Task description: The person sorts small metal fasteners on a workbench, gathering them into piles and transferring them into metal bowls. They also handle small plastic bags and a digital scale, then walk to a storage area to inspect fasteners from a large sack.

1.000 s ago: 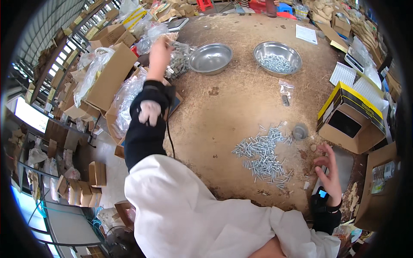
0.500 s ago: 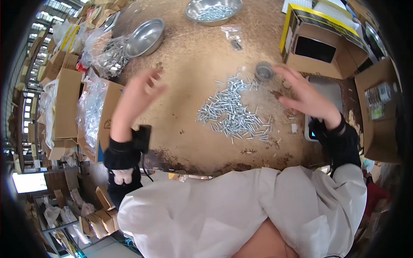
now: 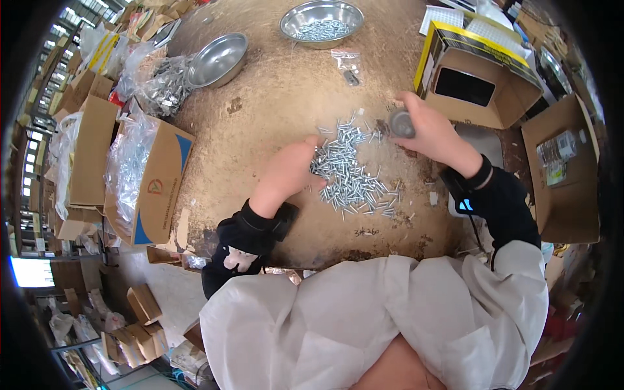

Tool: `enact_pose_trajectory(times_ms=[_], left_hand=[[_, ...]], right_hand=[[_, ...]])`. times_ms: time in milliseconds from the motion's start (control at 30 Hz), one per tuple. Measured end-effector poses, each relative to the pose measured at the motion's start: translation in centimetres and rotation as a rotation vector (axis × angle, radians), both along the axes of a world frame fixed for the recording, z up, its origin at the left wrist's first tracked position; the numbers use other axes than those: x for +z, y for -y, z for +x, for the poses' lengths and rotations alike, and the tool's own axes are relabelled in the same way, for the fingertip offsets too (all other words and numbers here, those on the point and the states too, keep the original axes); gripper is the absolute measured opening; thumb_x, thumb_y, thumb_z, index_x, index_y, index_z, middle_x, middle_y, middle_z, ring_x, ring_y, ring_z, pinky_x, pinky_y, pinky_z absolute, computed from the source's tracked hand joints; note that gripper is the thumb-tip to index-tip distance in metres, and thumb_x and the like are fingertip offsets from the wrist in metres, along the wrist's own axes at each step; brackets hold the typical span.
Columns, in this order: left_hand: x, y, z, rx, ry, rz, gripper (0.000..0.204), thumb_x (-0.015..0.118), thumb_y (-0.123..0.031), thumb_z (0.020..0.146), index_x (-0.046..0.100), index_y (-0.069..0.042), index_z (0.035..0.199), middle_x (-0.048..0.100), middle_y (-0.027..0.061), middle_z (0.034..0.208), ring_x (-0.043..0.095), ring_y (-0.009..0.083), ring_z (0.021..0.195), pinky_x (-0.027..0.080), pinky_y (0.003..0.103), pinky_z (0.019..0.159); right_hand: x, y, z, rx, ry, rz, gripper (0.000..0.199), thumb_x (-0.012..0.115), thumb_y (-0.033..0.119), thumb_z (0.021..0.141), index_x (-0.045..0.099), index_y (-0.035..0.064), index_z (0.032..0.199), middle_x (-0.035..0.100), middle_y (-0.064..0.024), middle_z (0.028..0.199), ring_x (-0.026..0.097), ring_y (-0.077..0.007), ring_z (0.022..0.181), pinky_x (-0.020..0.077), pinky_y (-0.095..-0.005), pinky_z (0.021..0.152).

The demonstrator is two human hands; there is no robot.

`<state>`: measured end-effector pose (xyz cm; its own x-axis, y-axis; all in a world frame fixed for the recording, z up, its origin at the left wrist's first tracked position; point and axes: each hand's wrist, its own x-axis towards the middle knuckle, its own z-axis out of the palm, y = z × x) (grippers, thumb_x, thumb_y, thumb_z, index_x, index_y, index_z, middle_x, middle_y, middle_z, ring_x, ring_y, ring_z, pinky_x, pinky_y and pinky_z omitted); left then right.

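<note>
A loose pile of small silver fasteners [image 3: 354, 166], slim like screws or nails, lies mid-table. My left hand [image 3: 290, 169] rests against the pile's left edge, its thumb and fingers apart and curved around some pieces. At the pile's upper right, my right hand [image 3: 434, 132] has its thumb and fingers closed around a small round grey cup [image 3: 402, 123]. A few fasteners lie scattered between the cup and the pile.
A steel bowl of similar fasteners [image 3: 322, 26] stands at the back, with another steel bowl [image 3: 218, 62] to its left. A small plastic bag [image 3: 348, 65] lies between bowl and pile. Right stands an open carton holding a phone [image 3: 465, 86]; left, a carton with plastic bags [image 3: 156, 185].
My left hand has come right and down from above the table to the pile's edge. My right hand has closed on the grey cup, which it was reaching toward before.
</note>
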<state>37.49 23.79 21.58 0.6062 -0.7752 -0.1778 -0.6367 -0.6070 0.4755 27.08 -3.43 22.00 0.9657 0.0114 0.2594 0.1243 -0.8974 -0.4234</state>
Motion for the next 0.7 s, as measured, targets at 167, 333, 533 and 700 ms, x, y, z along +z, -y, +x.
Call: enact_pose_trajectory(times_ms=[167,333,533,700], left_hand=[[-2.6,0.5,0.3,-0.055,0.127,-0.242,0.07,0.082,-0.017,0.058,0.052,-0.008,0.12,0.061,0.0139,0.086,0.06,0.0306,0.083,0.047,0.038,0.074],[-2.3,0.6,-0.8,0.084,0.077,-0.211,0.066,0.082,-0.024,0.059,0.054,-0.008,0.116,0.06,0.0113,0.078,0.061,0.03,0.074,0.048,0.037,0.066],[-4.0,1.1,-1.0,0.136,0.109,-0.261,0.055,0.078,-0.019,0.061,0.055,-0.007,0.11,0.062,0.0145,0.082,0.062,0.0322,0.076,0.049,0.04,0.066],[-4.6,1.3,-0.6,0.163,-0.02,-0.395,0.049,0.078,-0.012,0.06,0.056,-0.003,0.103,0.065,0.0183,0.087,0.064,0.0341,0.079,0.051,0.041,0.068]], right_hand=[[-2.8,0.3,3.1,0.017,-0.018,-0.361,0.036,0.064,-0.001,0.067,0.047,0.0007,0.098,0.051,-0.0175,0.097,0.057,-0.0346,0.091,0.0487,-0.0417,0.074],[-3.2,-3.2,5.7,0.213,-0.101,-0.439,0.024,0.057,0.003,0.074,0.049,0.0,0.096,0.049,-0.0175,0.094,0.061,-0.0331,0.077,0.0512,-0.0403,0.065],[-2.1,-8.0,4.9,0.371,-0.228,-0.326,0.045,0.056,0.002,0.075,0.044,-0.007,0.118,0.049,-0.023,0.105,0.062,-0.0341,0.083,0.0519,-0.039,0.069],[-2.3,-9.0,4.4,0.35,-0.341,-0.154,0.063,0.058,-0.002,0.073,0.034,-0.0077,0.131,0.043,-0.029,0.119,0.06,-0.0399,0.089,0.0505,-0.0398,0.077]])
